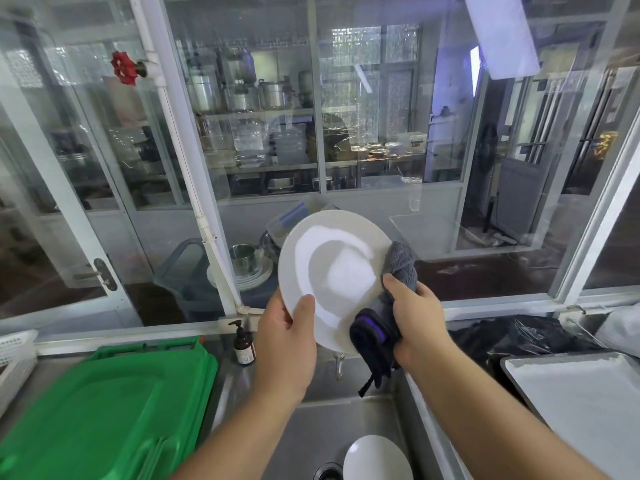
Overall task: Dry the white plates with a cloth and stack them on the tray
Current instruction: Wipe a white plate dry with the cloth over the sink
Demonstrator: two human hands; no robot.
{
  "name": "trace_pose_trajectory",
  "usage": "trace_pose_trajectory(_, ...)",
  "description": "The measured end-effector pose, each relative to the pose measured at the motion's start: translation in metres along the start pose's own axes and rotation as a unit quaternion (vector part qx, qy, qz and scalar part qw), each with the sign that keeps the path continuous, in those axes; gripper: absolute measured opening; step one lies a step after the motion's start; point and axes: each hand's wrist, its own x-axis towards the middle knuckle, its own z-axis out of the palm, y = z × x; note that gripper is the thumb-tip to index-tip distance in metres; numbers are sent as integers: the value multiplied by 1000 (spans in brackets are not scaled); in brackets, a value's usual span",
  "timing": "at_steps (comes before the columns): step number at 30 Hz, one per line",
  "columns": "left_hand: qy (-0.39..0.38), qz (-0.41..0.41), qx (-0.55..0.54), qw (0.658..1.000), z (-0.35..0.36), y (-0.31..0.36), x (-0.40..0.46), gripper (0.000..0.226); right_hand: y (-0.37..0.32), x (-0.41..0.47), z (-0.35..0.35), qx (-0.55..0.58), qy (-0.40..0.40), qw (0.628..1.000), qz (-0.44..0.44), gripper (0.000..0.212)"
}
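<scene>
left hand gripping the lower left rim of a white plate, thumb laid over the rim onto its face, fingers hidden behind. right hand clutching a grey cloth with a dark purple-edged part hanging below, the cloth wrapped over the plate's right rim and touching it. plate held up tilted, face toward the camera, between the two hands and above a steel sink. second plate lying down in the sink by the drain, well below the hands and apart from them. to the right of the sink, a metal tray on the counter, near the right forearm. to the left, stacked green lids on the steel counter, with a white basket at the far left edge. brown pump bottle standing at the back of the sink, just beside the left hand. black bag behind the tray. straight ahead, a glazed window wall with white frames, a white pipe running down it with a red valve. beyond the glass, shelves of pots and a grey tub holding metal dishes. open air around the plate on all sides, the glass well behind it.
</scene>
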Motion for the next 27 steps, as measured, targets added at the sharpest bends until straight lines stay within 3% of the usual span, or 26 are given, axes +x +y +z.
trace_pose_trajectory(4,-78,-55,-44,994,-10,3,1,38,-12,7,-9,-58,-33,997,-43,5)
trace_pose_trajectory(8,-138,-116,-43,983,-34,23,22,32,-33,19,-15,-194,-90,968,-133,9)
trace_pose_trajectory(12,-209,-115,14,971,-51,37,32,38,-49,21,-9,-192,-188,957,-110,34)
trace_pose_trajectory(16,-181,-68,10,981,-49,36,31,37,-51,20,4,-182,-189,959,-111,32)
trace_pose_trajectory(19,-160,-45,-3,986,-49,32,28,42,-55,15,6,-88,-212,973,-31,33)
trace_pose_trajectory(23,-114,-21,-14,993,-45,30,21,42,-53,16,5,-118,-221,964,-89,25)
trace_pose_trajectory(27,-63,12,6,998,-36,23,12,38,-35,11,6,-119,-164,973,-112,15)
